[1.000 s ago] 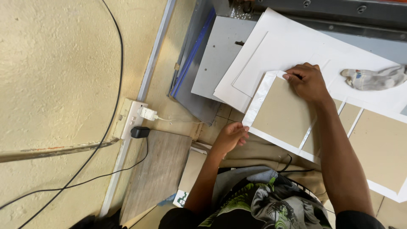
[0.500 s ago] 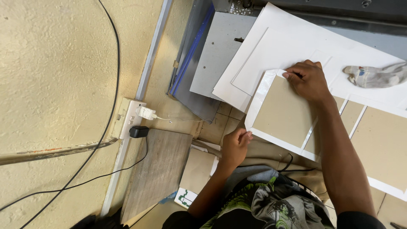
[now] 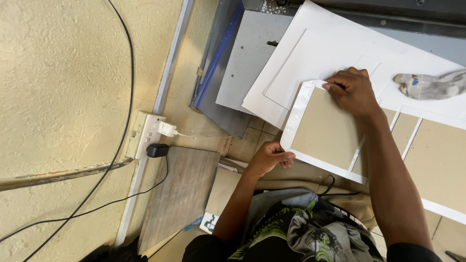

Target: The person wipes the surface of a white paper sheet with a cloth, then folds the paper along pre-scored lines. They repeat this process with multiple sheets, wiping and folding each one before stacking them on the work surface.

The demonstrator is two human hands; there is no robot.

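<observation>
A tan cardboard panel (image 3: 326, 127) lies on a white sheet whose edges are folded up over it as a white border (image 3: 295, 112). My right hand (image 3: 353, 91) presses down on the panel's far corner, fingers on the folded white flap. My left hand (image 3: 271, 157) pinches the near left corner of the white border with its fingertips. More tan panels (image 3: 437, 160) with white strips between them continue to the right under my right forearm.
Large white sheets (image 3: 330, 53) and a grey board (image 3: 247, 63) lie beyond the panel. A crumpled grey rag (image 3: 429, 85) rests at right. A wall socket (image 3: 145, 136) with a white plug and a black plug sits at left; cables run across the cream wall. A wooden board (image 3: 182, 189) leans below.
My left hand has moved right and up from the open space to the near corner of the white border and taken hold of it. My right hand has stayed on the far corner.
</observation>
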